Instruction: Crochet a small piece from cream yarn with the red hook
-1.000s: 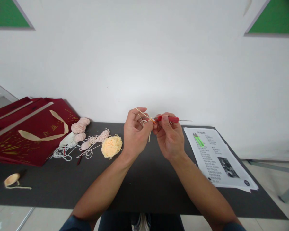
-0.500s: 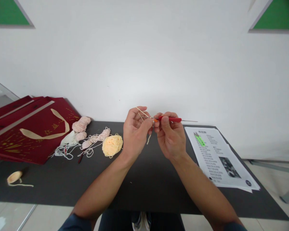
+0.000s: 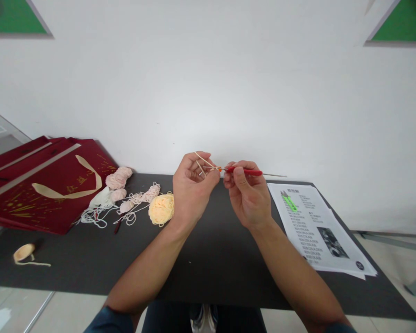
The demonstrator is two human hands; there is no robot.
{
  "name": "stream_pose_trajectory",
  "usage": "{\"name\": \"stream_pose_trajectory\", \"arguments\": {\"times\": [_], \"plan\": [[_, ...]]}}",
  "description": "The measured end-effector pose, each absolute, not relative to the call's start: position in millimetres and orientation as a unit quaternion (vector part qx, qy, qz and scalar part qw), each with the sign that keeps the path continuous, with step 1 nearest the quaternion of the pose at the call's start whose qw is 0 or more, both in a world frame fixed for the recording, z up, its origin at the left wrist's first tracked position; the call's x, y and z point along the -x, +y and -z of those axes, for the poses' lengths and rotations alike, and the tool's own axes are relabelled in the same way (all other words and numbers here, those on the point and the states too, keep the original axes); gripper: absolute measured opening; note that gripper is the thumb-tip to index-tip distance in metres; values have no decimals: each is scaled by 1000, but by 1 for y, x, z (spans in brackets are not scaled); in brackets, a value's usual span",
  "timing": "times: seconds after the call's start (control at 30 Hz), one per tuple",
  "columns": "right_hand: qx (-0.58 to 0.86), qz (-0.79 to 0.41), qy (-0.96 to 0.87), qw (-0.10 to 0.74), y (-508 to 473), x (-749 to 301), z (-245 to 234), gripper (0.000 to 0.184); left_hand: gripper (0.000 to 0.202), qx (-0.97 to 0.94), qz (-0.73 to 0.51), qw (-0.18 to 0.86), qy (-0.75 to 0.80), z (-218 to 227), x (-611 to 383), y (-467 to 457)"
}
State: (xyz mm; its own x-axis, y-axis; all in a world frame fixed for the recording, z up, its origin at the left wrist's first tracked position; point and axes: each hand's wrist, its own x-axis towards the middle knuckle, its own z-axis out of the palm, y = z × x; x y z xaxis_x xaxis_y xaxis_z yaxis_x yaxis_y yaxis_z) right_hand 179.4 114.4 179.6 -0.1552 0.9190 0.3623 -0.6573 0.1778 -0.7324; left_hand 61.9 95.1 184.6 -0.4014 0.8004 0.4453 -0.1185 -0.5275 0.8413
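Note:
My right hand [image 3: 248, 193] is closed around the red handle of a crochet hook [image 3: 247, 171], whose thin metal shaft points left toward my other hand. My left hand [image 3: 195, 184] is closed too, pinching pale yellow yarn [image 3: 203, 158] between thumb and fingers, with a strand stretched over the raised index finger. A small orange piece [image 3: 219, 169] shows at the hook's shaft, between the two hands; its kind is too small to tell. The stitches under my left thumb are mostly hidden. Beside my left wrist lies a yellow yarn ball [image 3: 161, 209].
Dark red gift bags [image 3: 52, 185] lean at the left, near pink yarn balls [image 3: 119, 178] and tangled white yarn [image 3: 99, 208]. A small cream crocheted piece [image 3: 23, 253] lies front left. Printed sheets [image 3: 312, 231] with a green-handled cutter [image 3: 289, 201] lie right. A white wall [image 3: 208, 83] stands behind the black table [image 3: 211, 273].
My hands have moved slightly apart, the left one shifting left. The hanging yarn tail below them no longer shows. Both hands keep their hold.

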Motion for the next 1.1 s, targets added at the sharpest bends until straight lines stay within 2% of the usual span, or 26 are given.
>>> {"name": "stream_pose_trajectory", "arguments": {"times": [0.1, 0.33, 0.6, 0.73, 0.93, 1.1], "plan": [[155, -627, -428, 631, 115, -179, -180, 10, 32, -456, -750, 313, 362, -183, -64, 94], [211, -645, -420, 603, 118, -183, -179, 21, 29, -460, -749, 311, 362, -178, -64, 96], [166, -649, -440, 599, 117, -186, -179, 15, 33, -445, -752, 300, 382, -188, -69, 89], [160, -647, -441, 601, 115, -185, -178, 21, 39, -452, -748, 285, 394, -193, -71, 85], [127, -640, -452, 608, 115, -189, -182, 6, 38, -466, -742, 263, 405, -196, -71, 80], [132, -612, -457, 632, 116, -193, -186, 8, 34, -481, -733, 247, 414, -195, -70, 78]]}}
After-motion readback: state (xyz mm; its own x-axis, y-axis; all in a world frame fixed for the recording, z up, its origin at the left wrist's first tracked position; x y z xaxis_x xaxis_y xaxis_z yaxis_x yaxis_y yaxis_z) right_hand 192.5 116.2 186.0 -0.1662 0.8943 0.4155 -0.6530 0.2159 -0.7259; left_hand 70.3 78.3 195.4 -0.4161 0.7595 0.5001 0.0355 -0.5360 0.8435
